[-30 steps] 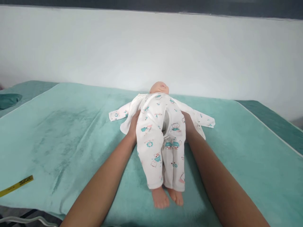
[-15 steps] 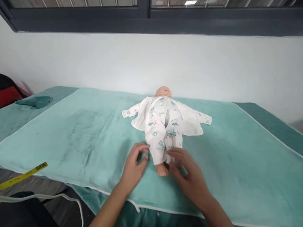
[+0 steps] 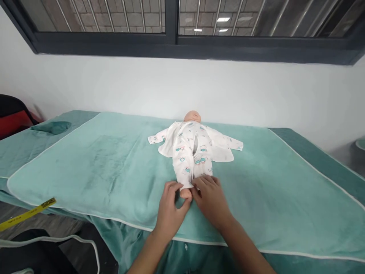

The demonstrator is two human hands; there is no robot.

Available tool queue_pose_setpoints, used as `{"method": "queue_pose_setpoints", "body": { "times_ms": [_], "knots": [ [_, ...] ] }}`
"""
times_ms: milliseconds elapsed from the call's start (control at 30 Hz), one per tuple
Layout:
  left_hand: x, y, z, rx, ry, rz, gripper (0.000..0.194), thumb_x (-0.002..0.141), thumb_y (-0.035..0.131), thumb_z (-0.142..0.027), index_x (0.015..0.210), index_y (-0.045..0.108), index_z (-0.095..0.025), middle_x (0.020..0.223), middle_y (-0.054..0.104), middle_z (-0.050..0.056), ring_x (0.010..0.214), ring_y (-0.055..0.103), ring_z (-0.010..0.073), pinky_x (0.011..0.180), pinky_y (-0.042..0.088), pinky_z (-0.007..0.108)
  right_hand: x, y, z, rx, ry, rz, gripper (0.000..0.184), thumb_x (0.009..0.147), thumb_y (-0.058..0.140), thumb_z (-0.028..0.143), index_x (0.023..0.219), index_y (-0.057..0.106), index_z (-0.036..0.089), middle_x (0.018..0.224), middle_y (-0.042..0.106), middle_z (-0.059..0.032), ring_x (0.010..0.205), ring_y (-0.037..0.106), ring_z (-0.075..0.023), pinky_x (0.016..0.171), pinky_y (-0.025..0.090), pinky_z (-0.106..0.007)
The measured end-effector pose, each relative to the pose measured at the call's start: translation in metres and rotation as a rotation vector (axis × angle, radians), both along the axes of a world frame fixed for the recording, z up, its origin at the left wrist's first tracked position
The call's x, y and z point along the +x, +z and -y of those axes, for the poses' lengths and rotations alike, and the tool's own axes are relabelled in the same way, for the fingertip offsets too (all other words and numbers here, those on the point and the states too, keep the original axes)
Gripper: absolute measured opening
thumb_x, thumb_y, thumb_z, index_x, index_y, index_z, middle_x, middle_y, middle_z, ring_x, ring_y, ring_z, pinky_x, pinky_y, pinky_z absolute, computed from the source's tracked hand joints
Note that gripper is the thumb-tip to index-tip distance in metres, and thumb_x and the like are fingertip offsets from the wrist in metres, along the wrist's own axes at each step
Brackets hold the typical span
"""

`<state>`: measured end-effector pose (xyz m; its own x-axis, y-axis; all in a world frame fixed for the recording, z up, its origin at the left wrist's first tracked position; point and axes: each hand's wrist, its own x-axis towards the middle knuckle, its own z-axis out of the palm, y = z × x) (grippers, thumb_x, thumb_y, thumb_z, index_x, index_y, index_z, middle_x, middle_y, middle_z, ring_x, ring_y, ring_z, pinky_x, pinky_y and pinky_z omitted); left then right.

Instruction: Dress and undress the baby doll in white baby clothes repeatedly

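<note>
A baby doll [image 3: 191,116] lies on its back, head toward the wall. It wears a white printed shirt [image 3: 221,146], spread open with sleeves out to both sides, and matching pants [image 3: 182,161] with a slit at the crotch. One foot [image 3: 186,193] sticks out of a pant cuff. My left hand [image 3: 172,207] is curled around that foot, index finger at the cuff, thumb by the toes. My right hand [image 3: 211,198] has its fingers closed at the cuff's inner edge and covers the other leg's lower end.
A light green cloth [image 3: 114,182] with pale piping covers the bed, over a darker green sheet [image 3: 302,146]. The white wall [image 3: 128,83] and a dark window frame [image 3: 171,43] stand behind. Left are a yellow strip [image 3: 28,215], a white cord [image 3: 57,239] and a red-black bag [image 3: 14,121].
My left hand has moved right, from beside the pant leg to the exposed foot. My right hand has shifted left to that leg's cuff. The camera has tilted up, showing more of the window.
</note>
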<state>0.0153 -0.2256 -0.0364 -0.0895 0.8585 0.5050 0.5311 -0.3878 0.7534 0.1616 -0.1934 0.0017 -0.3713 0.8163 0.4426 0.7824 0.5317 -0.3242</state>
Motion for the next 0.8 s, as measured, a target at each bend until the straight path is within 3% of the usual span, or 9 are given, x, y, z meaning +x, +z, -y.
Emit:
{"method": "queue_pose_setpoints", "body": {
  "times_ms": [100,233,367,467,533,633,700,800],
  "knots": [
    [-0.007,0.01,0.001,0.03,-0.025,0.032,0.017,0.082,0.061,-0.018,0.098,0.056,-0.021,0.095,0.056,0.004,0.091,0.059,0.0178,0.081,0.05,0.032,-0.002,0.004,0.013,-0.015,0.063,-0.134,0.011,0.089,0.052,0.014,0.081,0.052,0.022,0.076,0.063,0.0009,0.077,0.056,-0.0173,0.084,0.038,-0.036],
    [-0.011,0.016,0.006,0.062,0.039,0.028,0.013,0.081,0.062,-0.018,0.092,0.056,-0.021,0.092,0.055,0.003,0.089,0.057,0.0175,0.08,0.049,0.032,-0.01,0.003,0.025,0.01,0.068,-0.162,0.012,0.088,0.049,0.013,0.08,0.05,0.022,0.075,0.06,-0.0004,0.077,0.056,-0.0186,0.088,0.041,-0.039],
    [-0.011,0.003,0.011,0.065,0.123,0.0,0.013,0.081,0.06,-0.015,0.09,0.053,-0.021,0.089,0.051,0.002,0.084,0.056,0.0166,0.076,0.05,0.031,-0.011,-0.003,0.03,-0.006,0.137,-0.1,0.013,0.09,0.048,0.012,0.086,0.055,0.023,0.081,0.062,-0.001,0.085,0.058,-0.0202,0.1,0.038,-0.047],
    [-0.009,-0.008,0.019,0.092,0.178,-0.071,0.019,0.083,0.059,-0.013,0.099,0.051,-0.021,0.093,0.051,0.003,0.087,0.055,0.0176,0.077,0.051,0.032,0.005,-0.009,0.034,0.012,0.224,-0.158,0.021,0.092,0.047,0.012,0.104,0.057,0.026,0.101,0.065,-0.0031,0.099,0.058,-0.0207,0.105,0.037,-0.048],
    [-0.005,-0.009,0.026,0.134,0.18,-0.16,0.027,0.085,0.059,-0.013,0.11,0.051,-0.02,0.102,0.051,0.007,0.098,0.055,0.0203,0.084,0.051,0.036,0.022,-0.017,0.036,0.032,0.156,-0.291,0.028,0.092,0.045,0.011,0.114,0.055,0.027,0.114,0.062,-0.0066,0.11,0.056,-0.0213,0.101,0.042,-0.045],
    [0.004,0.001,0.032,0.192,0.104,-0.291,0.037,0.086,0.054,-0.009,0.121,0.048,-0.02,0.118,0.051,0.012,0.114,0.05,0.0241,0.095,0.049,0.042,0.044,-0.034,0.036,0.023,-0.069,-0.436,0.031,0.092,0.042,0.012,0.119,0.051,0.025,0.118,0.058,-0.0102,0.111,0.055,-0.0225,0.093,0.048,-0.043],
    [0.012,0.012,0.03,0.184,0.005,-0.4,0.04,0.086,0.052,-0.007,0.123,0.048,-0.02,0.121,0.053,0.012,0.119,0.048,0.0251,0.101,0.045,0.046,0.051,-0.046,0.034,-0.02,-0.156,-0.399,0.031,0.09,0.045,0.014,0.119,0.051,0.023,0.115,0.058,-0.0109,0.107,0.056,-0.024,0.09,0.049,-0.044],
    [0.023,0.027,0.018,0.081,-0.088,-0.579,0.038,0.087,0.054,-0.012,0.124,0.049,-0.021,0.12,0.058,0.009,0.121,0.049,0.0265,0.11,0.036,0.055,0.049,-0.054,0.028,-0.068,-0.177,-0.262,0.029,0.087,0.053,0.019,0.116,0.053,0.022,0.11,0.061,-0.0105,0.101,0.058,-0.0261,0.086,0.049,-0.045]
  ]
}}
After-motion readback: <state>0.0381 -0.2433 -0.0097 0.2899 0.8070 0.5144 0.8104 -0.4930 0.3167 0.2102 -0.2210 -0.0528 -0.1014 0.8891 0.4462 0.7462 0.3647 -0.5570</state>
